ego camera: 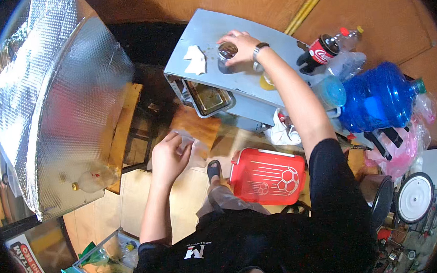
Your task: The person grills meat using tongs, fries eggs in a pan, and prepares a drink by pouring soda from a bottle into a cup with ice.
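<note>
My right hand (241,47) is closed around the rim of a clear container (228,51) with dark contents, on top of a grey metal cabinet (264,36). A crumpled white tissue (196,60) lies to its left, with small dark specks between them. Lower down, my left hand (169,157) pinches a thin translucent plastic bag (196,152) that hangs over the floor. Under the cabinet top, a tray (209,98) with a dark, shiny bottom sticks out of an opening. Behind my right forearm, a yellow item (266,82) is partly hidden.
At right stand a Coca-Cola bottle (318,54), a large blue water jug (377,97) and a light-blue pitcher (329,91). A red lidded box (269,176) sits by my foot. Silver insulating foil (74,109) covers a bulky thing at left. Below it is an open bin (105,241).
</note>
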`<state>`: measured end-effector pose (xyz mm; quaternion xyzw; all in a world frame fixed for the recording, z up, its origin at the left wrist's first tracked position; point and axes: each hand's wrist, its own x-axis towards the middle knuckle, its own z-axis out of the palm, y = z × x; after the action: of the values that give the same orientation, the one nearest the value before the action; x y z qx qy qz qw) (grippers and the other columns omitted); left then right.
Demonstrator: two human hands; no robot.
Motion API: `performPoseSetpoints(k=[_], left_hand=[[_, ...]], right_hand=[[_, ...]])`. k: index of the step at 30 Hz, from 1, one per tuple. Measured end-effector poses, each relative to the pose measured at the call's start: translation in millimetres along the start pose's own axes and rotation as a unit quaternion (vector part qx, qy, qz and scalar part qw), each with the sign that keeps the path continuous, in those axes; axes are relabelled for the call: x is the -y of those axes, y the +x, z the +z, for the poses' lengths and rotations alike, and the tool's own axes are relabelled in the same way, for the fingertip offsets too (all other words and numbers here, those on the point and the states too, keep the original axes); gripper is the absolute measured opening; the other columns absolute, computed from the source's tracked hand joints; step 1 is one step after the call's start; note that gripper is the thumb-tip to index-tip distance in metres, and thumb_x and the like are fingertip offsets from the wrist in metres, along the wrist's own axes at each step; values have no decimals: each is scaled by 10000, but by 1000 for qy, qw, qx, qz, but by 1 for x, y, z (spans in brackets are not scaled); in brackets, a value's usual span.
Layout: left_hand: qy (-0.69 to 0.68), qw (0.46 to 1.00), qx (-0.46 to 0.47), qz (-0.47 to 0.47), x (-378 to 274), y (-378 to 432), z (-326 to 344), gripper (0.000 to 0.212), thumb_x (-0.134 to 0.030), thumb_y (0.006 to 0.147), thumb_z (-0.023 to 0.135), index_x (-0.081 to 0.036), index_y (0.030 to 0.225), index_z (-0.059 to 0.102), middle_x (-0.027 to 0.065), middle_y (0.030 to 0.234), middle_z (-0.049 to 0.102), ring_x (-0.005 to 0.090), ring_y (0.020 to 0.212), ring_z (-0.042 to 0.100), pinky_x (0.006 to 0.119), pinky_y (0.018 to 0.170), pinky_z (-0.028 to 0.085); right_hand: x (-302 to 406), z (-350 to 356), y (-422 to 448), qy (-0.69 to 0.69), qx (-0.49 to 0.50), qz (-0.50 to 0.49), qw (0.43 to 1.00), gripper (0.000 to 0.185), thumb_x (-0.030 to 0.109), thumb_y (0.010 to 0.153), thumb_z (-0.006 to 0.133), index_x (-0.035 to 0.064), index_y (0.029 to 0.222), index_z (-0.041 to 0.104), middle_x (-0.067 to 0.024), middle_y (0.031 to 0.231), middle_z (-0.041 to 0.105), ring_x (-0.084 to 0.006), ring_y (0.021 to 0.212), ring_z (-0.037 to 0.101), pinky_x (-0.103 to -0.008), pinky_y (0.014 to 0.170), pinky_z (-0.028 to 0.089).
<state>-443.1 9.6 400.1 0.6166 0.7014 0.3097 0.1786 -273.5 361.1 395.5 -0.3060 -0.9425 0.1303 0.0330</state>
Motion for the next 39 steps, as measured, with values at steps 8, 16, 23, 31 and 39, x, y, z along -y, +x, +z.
performPoseSetpoints(k=[8,16,23,31,39], left_hand=[[89,994,-56,24,29,36,-17,235,-171,740,682,-29,645,521,126,667,546,299,590,578,377,526,457],[-166,979,-103,49,18,94,-31,119,-83,790,671,-7,879,645,72,751,541,136,576,538,245,496,421],[-530,840,-119,21,-21,122,-28,97,-89,873,614,-46,959,602,-15,767,553,46,605,501,194,494,399],[-414,869,-156,220,26,137,-24,1115,-393,516,852,14,1365,254,135,1328,276,249,1200,313,389,982,307],[-432,858,-203,191,11,173,49,1209,-246,441,930,-115,1366,161,182,1415,240,314,1309,298,469,1043,337]], right_hand=[[5,21,31,-4,103,70,992,704,352,563,743,199,1193,470,-198,1124,508,-368,977,564,-427,816,479],[102,-122,-33,169,23,-131,977,515,197,618,696,77,1078,498,-112,968,513,-244,893,535,-334,792,455],[155,-109,-33,114,11,-160,980,589,285,589,714,73,1097,505,-151,949,554,-309,883,564,-378,755,471],[146,-85,-18,78,83,-68,991,637,363,562,715,96,1098,499,-179,964,563,-338,865,581,-414,734,476],[138,-79,-6,-25,47,-49,997,640,401,576,719,96,1098,509,-205,949,606,-339,864,609,-422,708,486]])
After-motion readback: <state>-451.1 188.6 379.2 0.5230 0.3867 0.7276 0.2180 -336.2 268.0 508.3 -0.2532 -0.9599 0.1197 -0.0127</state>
